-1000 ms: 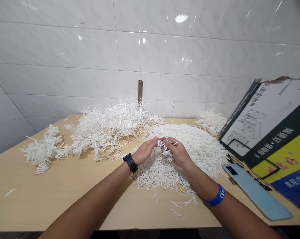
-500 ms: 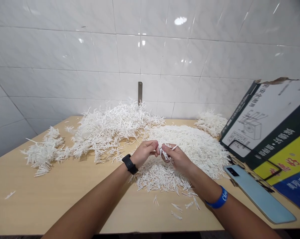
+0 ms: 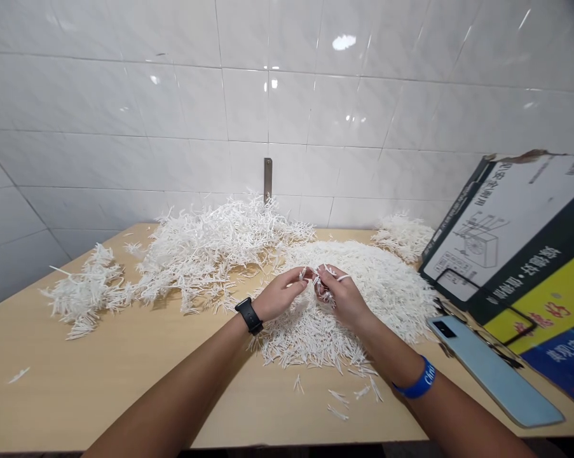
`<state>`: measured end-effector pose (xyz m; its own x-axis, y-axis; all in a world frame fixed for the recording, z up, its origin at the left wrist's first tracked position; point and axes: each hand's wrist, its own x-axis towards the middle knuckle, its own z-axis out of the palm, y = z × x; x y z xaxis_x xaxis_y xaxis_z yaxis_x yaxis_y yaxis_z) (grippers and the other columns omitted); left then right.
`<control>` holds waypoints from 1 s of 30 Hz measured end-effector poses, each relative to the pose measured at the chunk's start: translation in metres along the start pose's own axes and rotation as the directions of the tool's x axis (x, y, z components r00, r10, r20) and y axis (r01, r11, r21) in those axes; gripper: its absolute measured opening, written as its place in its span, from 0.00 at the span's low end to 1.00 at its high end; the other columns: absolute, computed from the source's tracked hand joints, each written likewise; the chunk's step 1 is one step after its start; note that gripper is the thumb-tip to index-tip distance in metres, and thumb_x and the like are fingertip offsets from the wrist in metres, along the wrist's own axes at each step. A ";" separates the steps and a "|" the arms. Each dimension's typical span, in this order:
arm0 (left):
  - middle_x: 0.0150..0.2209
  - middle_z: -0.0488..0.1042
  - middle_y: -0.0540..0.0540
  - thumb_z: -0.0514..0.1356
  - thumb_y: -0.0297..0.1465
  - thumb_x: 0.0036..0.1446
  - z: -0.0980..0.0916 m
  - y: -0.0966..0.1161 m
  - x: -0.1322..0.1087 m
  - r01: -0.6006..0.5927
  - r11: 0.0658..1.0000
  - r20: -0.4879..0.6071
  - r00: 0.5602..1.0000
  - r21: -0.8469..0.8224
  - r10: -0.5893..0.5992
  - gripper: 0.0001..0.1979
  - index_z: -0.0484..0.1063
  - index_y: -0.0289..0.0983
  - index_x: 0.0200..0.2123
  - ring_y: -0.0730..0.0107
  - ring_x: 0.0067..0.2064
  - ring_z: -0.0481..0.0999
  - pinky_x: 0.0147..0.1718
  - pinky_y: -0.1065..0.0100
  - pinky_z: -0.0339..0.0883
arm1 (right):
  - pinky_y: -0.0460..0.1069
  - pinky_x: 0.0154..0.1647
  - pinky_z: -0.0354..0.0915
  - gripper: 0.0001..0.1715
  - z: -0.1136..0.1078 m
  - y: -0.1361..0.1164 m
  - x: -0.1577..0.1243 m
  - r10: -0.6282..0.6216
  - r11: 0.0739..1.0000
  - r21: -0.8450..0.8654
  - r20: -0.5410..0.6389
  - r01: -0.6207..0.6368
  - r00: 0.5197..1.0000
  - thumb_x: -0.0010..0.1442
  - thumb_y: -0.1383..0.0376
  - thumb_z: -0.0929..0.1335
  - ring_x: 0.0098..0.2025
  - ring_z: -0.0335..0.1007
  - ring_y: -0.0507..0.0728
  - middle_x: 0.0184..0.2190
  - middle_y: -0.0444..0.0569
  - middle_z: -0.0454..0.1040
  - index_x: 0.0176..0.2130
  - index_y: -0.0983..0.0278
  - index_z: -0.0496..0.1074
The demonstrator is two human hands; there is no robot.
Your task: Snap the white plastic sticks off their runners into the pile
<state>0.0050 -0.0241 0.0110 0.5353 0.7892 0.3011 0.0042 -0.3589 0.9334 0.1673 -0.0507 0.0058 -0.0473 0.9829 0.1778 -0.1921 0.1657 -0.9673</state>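
Observation:
My left hand (image 3: pixel 281 294), with a black watch on its wrist, pinches a small white plastic piece (image 3: pixel 310 275) between its fingertips. My right hand (image 3: pixel 341 298), with a blue band on its wrist, is closed on a cluster of the same white pieces (image 3: pixel 325 280), and the two hands meet at the fingertips. Both hover just above a flat heap of loose white pieces (image 3: pixel 372 286) on the wooden table (image 3: pixel 100 381).
A larger tangled pile of branched white plastic (image 3: pixel 210 248) lies at the back left, a smaller clump (image 3: pixel 84 289) at far left, another (image 3: pixel 403 232) at back right. A light-blue phone (image 3: pixel 494 369) and a printed cardboard box (image 3: pixel 520 248) sit on the right. Tiled wall behind.
The hands have stayed together over the heap with small finger movements; my left fingertips have shifted slightly right onto the piece held by my right hand.

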 end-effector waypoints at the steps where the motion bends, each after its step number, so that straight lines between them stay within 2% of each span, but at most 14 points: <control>1: 0.49 0.74 0.41 0.56 0.39 0.59 0.002 0.002 -0.001 -0.027 0.999 -0.006 1.000 0.040 0.027 0.16 0.71 0.38 0.47 0.61 0.51 0.71 0.50 0.61 0.62 | 0.45 0.22 0.51 0.20 -0.001 0.000 0.000 -0.009 0.999 -0.052 0.010 0.009 1.000 0.54 0.49 0.69 0.22 0.53 0.50 0.19 0.39 0.60 0.29 0.62 0.65; 4: 0.43 0.75 0.43 0.58 0.44 0.56 0.003 0.005 -0.004 -0.052 0.972 -0.012 0.998 0.229 0.057 0.18 0.70 0.38 0.45 0.62 0.44 0.72 0.42 0.65 0.64 | 0.46 0.25 0.53 0.21 -0.002 0.000 -0.001 -0.086 0.974 -0.202 0.092 0.103 0.992 0.57 0.50 0.67 0.24 0.54 0.50 0.20 0.40 0.58 0.25 0.63 0.64; 6: 0.35 0.75 0.45 0.61 0.45 0.53 0.003 0.005 -0.005 -0.068 0.916 -0.017 0.997 0.396 0.082 0.16 0.72 0.38 0.37 0.64 0.37 0.71 0.36 0.67 0.62 | 0.47 0.27 0.53 0.23 0.000 -0.001 -0.002 -0.133 0.945 -0.278 0.158 0.173 0.979 0.59 0.51 0.65 0.25 0.53 0.51 0.20 0.40 0.57 0.22 0.63 0.62; 8: 0.27 0.72 0.47 0.58 0.44 0.56 0.004 0.006 -0.005 -0.105 0.853 0.004 0.993 0.510 0.120 0.16 0.70 0.37 0.26 0.67 0.31 0.69 0.32 0.68 0.59 | 0.47 0.26 0.52 0.24 0.002 -0.002 -0.002 -0.158 0.917 -0.337 0.182 0.212 0.971 0.61 0.52 0.64 0.24 0.52 0.51 0.19 0.40 0.56 0.21 0.63 0.61; 11: 0.19 0.65 0.50 0.50 0.41 0.62 0.009 0.010 -0.007 -0.154 0.826 0.047 0.987 0.542 0.153 0.23 0.64 0.37 0.18 0.71 0.25 0.64 0.29 0.69 0.54 | 0.48 0.26 0.51 0.24 -0.002 -0.005 0.000 -0.200 0.871 -0.426 0.151 0.246 0.968 0.60 0.51 0.64 0.23 0.50 0.51 0.19 0.41 0.56 0.20 0.62 0.60; 13: 0.18 0.63 0.51 0.48 0.40 0.64 0.014 0.015 -0.009 -0.183 0.844 0.075 0.983 0.505 0.168 0.23 0.61 0.37 0.17 0.72 0.23 0.63 0.28 0.69 0.54 | 0.48 0.25 0.51 0.24 -0.011 -0.008 0.004 -0.252 0.856 -0.462 0.024 0.234 0.967 0.59 0.50 0.66 0.23 0.51 0.51 0.19 0.41 0.56 0.21 0.62 0.61; 16: 0.20 0.66 0.50 0.47 0.38 0.64 0.019 0.018 -0.012 -0.229 0.842 0.149 0.973 0.488 0.178 0.22 0.63 0.37 0.19 0.71 0.25 0.65 0.29 0.69 0.56 | 0.48 0.23 0.49 0.24 -0.029 -0.015 0.013 -0.336 0.863 -0.462 -0.225 0.203 0.915 0.58 0.46 0.65 0.21 0.49 0.51 0.18 0.39 0.55 0.24 0.61 0.61; 18: 0.25 0.72 0.47 0.46 0.34 0.64 0.019 0.015 -0.011 -0.199 0.811 0.133 0.980 0.550 0.150 0.19 0.68 0.37 0.24 0.68 0.29 0.70 0.32 0.68 0.59 | 0.47 0.22 0.49 0.24 -0.038 -0.019 0.017 -0.339 0.879 -0.431 -0.265 0.203 0.903 0.58 0.45 0.65 0.21 0.49 0.50 0.18 0.39 0.55 0.25 0.61 0.62; 21: 0.40 0.77 0.44 0.47 0.27 0.61 0.012 0.005 -0.008 -0.093 0.750 0.038 0.995 0.654 0.090 0.15 0.73 0.39 0.40 0.62 0.41 0.74 0.39 0.64 0.63 | 0.46 0.22 0.51 0.23 -0.037 -0.021 0.018 -0.253 0.929 -0.319 -0.175 0.188 0.952 0.56 0.46 0.66 0.22 0.52 0.50 0.19 0.40 0.58 0.28 0.62 0.66; 23: 0.47 0.76 0.45 0.46 0.25 0.61 0.007 0.000 -0.006 -0.063 0.739 0.007 0.997 0.671 0.079 0.19 0.68 0.40 0.51 0.60 0.48 0.73 0.45 0.61 0.63 | 0.45 0.24 0.53 0.23 -0.030 -0.019 0.016 -0.208 0.945 -0.276 -0.102 0.173 0.973 0.56 0.46 0.66 0.24 0.56 0.50 0.21 0.42 0.61 0.29 0.63 0.69; 24: 0.50 0.75 0.45 0.46 0.26 0.62 0.005 -0.001 -0.006 -0.066 0.743 -0.005 0.996 0.666 0.093 0.19 0.67 0.41 0.53 0.61 0.51 0.71 0.48 0.61 0.63 | 0.45 0.24 0.55 0.23 -0.025 -0.018 0.015 -0.186 0.950 -0.270 -0.082 0.158 0.979 0.56 0.46 0.67 0.26 0.58 0.51 0.22 0.43 0.63 0.31 0.63 0.70; 27: 0.51 0.73 0.44 0.50 0.36 0.64 0.006 0.003 -0.006 -0.112 0.759 -0.030 0.985 0.642 0.171 0.15 0.68 0.39 0.50 0.62 0.53 0.70 0.52 0.61 0.61 | 0.45 0.24 0.57 0.21 -0.012 -0.014 0.009 -0.118 0.967 -0.237 -0.081 0.096 0.990 0.53 0.47 0.69 0.28 0.62 0.52 0.26 0.44 0.66 0.35 0.62 0.70; 30: 0.40 0.76 0.45 0.53 0.42 0.61 0.013 0.010 -0.006 -0.118 0.749 -0.036 0.982 0.652 0.186 0.15 0.71 0.37 0.37 0.62 0.43 0.73 0.42 0.63 0.64 | 0.45 0.22 0.55 0.19 -0.003 -0.013 0.003 -0.124 0.955 -0.272 -0.009 0.117 0.992 0.54 0.48 0.69 0.24 0.60 0.51 0.22 0.41 0.63 0.32 0.61 0.67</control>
<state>0.0126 -0.0388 0.0164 0.4955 0.7262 0.4766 0.4912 -0.6868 0.5357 0.1728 -0.0493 0.0187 -0.0148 0.9555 0.2946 0.0771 0.2948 -0.9524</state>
